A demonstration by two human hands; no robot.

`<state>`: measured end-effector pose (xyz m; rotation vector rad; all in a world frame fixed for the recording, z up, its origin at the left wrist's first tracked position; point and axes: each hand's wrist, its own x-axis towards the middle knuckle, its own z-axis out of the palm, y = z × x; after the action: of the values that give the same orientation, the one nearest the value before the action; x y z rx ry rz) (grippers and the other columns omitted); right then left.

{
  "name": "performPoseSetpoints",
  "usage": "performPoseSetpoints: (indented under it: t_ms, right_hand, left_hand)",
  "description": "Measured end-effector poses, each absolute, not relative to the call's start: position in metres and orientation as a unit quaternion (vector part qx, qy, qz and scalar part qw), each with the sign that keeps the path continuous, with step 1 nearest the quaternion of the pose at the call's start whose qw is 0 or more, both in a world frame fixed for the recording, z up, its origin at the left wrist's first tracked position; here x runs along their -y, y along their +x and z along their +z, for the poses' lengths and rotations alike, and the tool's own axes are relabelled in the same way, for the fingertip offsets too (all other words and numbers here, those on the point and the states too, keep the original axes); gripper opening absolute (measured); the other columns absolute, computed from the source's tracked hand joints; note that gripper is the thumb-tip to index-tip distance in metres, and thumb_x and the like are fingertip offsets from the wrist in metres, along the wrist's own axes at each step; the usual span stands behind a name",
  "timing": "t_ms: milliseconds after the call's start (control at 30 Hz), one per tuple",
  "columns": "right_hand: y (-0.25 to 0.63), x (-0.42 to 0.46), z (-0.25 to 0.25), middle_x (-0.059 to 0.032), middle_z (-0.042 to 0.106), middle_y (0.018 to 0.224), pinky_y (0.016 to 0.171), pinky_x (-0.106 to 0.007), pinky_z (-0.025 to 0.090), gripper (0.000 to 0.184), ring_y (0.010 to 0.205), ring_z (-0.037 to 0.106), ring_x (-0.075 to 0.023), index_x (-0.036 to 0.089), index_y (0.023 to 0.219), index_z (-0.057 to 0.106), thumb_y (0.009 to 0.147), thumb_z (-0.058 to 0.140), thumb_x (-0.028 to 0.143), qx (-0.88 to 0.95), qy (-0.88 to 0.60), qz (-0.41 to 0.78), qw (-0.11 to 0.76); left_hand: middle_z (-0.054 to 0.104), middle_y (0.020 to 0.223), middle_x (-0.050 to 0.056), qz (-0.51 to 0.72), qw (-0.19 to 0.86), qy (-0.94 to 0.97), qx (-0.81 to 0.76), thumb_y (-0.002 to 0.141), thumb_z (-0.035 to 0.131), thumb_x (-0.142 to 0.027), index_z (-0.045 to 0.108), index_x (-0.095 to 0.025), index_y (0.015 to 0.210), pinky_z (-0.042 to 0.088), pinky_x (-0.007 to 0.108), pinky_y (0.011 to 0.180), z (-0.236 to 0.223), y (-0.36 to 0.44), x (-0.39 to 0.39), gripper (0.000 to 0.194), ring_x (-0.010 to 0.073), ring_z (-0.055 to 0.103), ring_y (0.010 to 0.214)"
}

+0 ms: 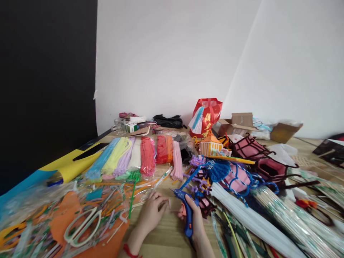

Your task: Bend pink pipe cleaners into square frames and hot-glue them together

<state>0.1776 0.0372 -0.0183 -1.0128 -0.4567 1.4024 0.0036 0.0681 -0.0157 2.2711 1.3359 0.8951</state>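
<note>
A blue hot glue gun (189, 215) is gripped in my right hand (198, 218), its nozzle pointing up and to the left. Orange shows at its trigger, under my fingers. To its left, my left hand (153, 212) is closed in a pinch above the table. Whatever is between those fingertips is too small and blurred to name. A green pipe-cleaner piece (132, 195) stands just left of my left hand. Beyond the glue gun lie small purple pipe-cleaner flowers (197, 188) and a blue pipe-cleaner piece (219, 171).
White-handled scissors (83, 227) rest on orange felt (66, 211) among scraps at left. Bundles of coloured pipe cleaners (147, 157) line the middle. A red bag (206, 116) stands behind. Wrapped sticks (290, 218), white strips (249, 218) and pink-and-brown lantern shapes (249, 148) crowd the right.
</note>
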Motion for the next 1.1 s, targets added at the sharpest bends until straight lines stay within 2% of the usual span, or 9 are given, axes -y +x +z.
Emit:
performPoseSetpoints:
  t_ms: [133, 367, 500, 733, 933, 1000, 1100]
  right_hand:
    - [0.176, -0.034, -0.016, -0.0019, 0.059, 0.042, 0.033, -0.018, 0.037, 0.042, 0.032, 0.051, -0.0107, 0.014, 0.059, 0.06, 0.065, 0.069, 0.055, 0.175, -0.462, 0.615, 0.614]
    - [0.172, -0.033, -0.014, -0.0009, 0.049, 0.031, 0.026, -0.02, 0.025, 0.048, 0.024, 0.041, -0.0096, 0.018, 0.045, 0.05, 0.071, 0.062, 0.056, 0.213, -0.466, 0.587, 0.627]
    - [0.171, -0.035, -0.012, 0.0003, 0.047, 0.031, 0.028, -0.019, 0.029, 0.048, 0.025, 0.04, -0.0083, 0.017, 0.043, 0.05, 0.07, 0.064, 0.054, 0.196, -0.456, 0.598, 0.63]
    - [0.173, -0.038, -0.008, -0.0019, 0.06, 0.046, 0.038, -0.02, 0.042, 0.04, 0.04, 0.057, -0.0125, 0.014, 0.058, 0.062, 0.064, 0.072, 0.052, 0.152, -0.423, 0.634, 0.629]
    - [0.173, -0.038, -0.01, -0.0059, 0.064, 0.049, 0.046, -0.023, 0.048, 0.042, 0.045, 0.061, -0.0162, 0.012, 0.061, 0.064, 0.065, 0.071, 0.053, 0.167, -0.424, 0.633, 0.626]
    - [0.172, -0.037, -0.008, -0.0055, 0.064, 0.05, 0.047, -0.023, 0.048, 0.042, 0.046, 0.061, -0.0161, 0.012, 0.061, 0.064, 0.063, 0.073, 0.053, 0.161, -0.423, 0.628, 0.633]
    - [0.171, -0.036, -0.006, -0.0033, 0.062, 0.047, 0.039, -0.021, 0.042, 0.042, 0.04, 0.057, -0.0137, 0.013, 0.059, 0.063, 0.063, 0.072, 0.054, 0.16, -0.437, 0.619, 0.633]
  left_hand:
    - [0.059, 0.09, 0.004, 0.31, 0.186, 0.8, -0.479, 0.084, 0.054, -0.02, 0.068, -0.025, 0.095, 0.045, 0.038, 0.085, -0.013, 0.004, -0.067, 0.019, 0.0218, 0.053, 0.095]
    - [0.06, 0.093, 0.006, 0.306, 0.19, 0.798, -0.483, 0.085, 0.052, -0.022, 0.068, -0.024, 0.096, 0.045, 0.039, 0.086, -0.011, 0.003, -0.067, 0.019, 0.0226, 0.054, 0.097]
    - [0.06, 0.093, 0.006, 0.302, 0.19, 0.799, -0.485, 0.085, 0.052, -0.022, 0.068, -0.024, 0.096, 0.046, 0.039, 0.087, -0.01, 0.004, -0.067, 0.019, 0.0228, 0.055, 0.098]
    - [0.06, 0.093, 0.006, 0.304, 0.189, 0.798, -0.484, 0.085, 0.052, -0.021, 0.068, -0.025, 0.095, 0.046, 0.038, 0.085, -0.012, 0.004, -0.066, 0.019, 0.0222, 0.055, 0.096]
    - [0.06, 0.093, 0.006, 0.295, 0.185, 0.8, -0.488, 0.084, 0.052, -0.021, 0.068, -0.025, 0.096, 0.045, 0.04, 0.088, -0.01, 0.004, -0.067, 0.02, 0.0234, 0.054, 0.099]
    - [0.06, 0.093, 0.006, 0.294, 0.186, 0.799, -0.49, 0.084, 0.052, -0.021, 0.068, -0.025, 0.096, 0.045, 0.04, 0.089, -0.01, 0.005, -0.067, 0.02, 0.0236, 0.054, 0.099]
    - [0.06, 0.094, 0.006, 0.295, 0.186, 0.798, -0.492, 0.084, 0.052, -0.021, 0.068, -0.025, 0.095, 0.045, 0.04, 0.087, -0.01, 0.005, -0.067, 0.02, 0.0234, 0.054, 0.098]
